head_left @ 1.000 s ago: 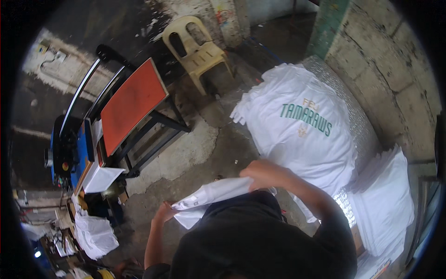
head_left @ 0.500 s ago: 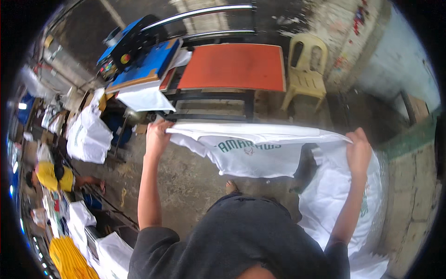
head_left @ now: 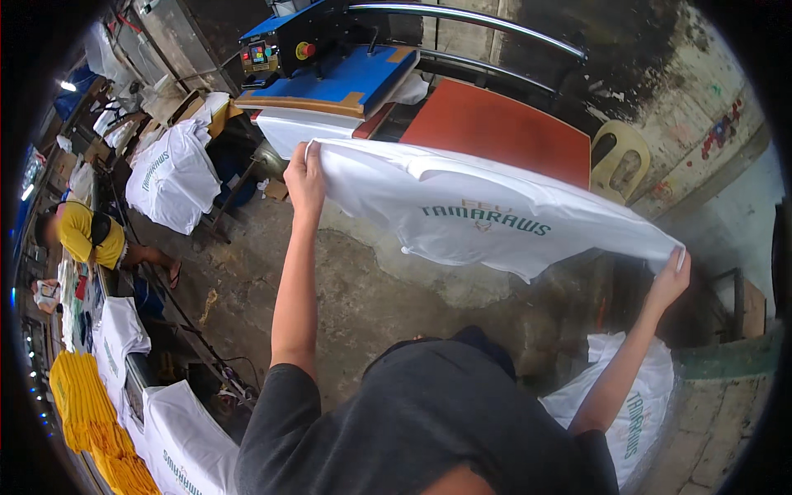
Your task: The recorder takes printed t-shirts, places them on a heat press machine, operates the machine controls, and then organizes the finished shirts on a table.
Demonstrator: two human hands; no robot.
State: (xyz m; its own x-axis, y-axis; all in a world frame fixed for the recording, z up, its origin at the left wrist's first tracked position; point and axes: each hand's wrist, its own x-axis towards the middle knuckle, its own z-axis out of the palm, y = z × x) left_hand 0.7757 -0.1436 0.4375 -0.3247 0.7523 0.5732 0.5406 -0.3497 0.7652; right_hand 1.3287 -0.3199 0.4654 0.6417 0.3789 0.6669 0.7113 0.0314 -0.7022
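A white T-shirt (head_left: 371,177) with green lettering on its front is stretched wide in the air before me. My left hand (head_left: 305,180) is closed on one upper corner of it, and my right hand (head_left: 670,285) grips the opposite corner, lower down. Between them the cloth hangs loose and partly hides the red flat bed (head_left: 503,132) of a heat press. Left of that bed, the press's blue upper plate (head_left: 338,82) sits over another white cloth (head_left: 309,128).
A cream plastic chair (head_left: 623,157) stands beyond the red bed. Printed white shirts lie in a pile (head_left: 610,388) at lower right and over a stand (head_left: 169,177) at left. Further left, a person in yellow (head_left: 87,235) is by a table with yellow garments (head_left: 78,396).
The T-shirt has been raised and spread, lifting off the pile at right, so its print shows more fully. My hands have moved wider apart, and my view has turned.
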